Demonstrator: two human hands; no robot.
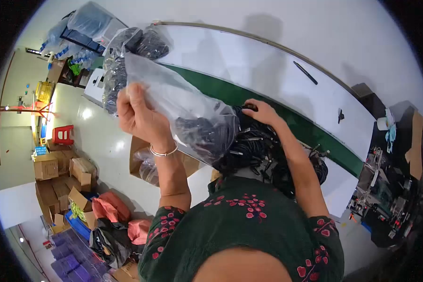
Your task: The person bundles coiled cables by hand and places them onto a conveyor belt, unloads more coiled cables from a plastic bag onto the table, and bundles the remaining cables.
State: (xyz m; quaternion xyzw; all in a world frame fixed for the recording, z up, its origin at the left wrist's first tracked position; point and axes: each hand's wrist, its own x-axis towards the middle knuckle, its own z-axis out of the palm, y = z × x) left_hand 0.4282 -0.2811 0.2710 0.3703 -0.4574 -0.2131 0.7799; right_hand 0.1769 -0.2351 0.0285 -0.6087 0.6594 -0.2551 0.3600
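Note:
My left hand (143, 113), raised on the left, has its fingers closed on the upper edge of a clear plastic bag (162, 80). The bag hangs slanting down to the right, and black coiled cables (204, 134) show through its lower end. On the right, my right hand (263, 112) has its fingers curled over black cables at the edge of a loose cable pile (256, 143). The pile lies close to my body, touching or just beside the bag; the exact contact is hidden.
A white bench with a green strip (296, 113) runs across, with a black pen (305, 73) on it. Filled bags (115, 70) stand at its left end. Below is an open carton (185, 164). Machinery (378, 197) stands right; boxes (56, 185) and a red stool (62, 135) left.

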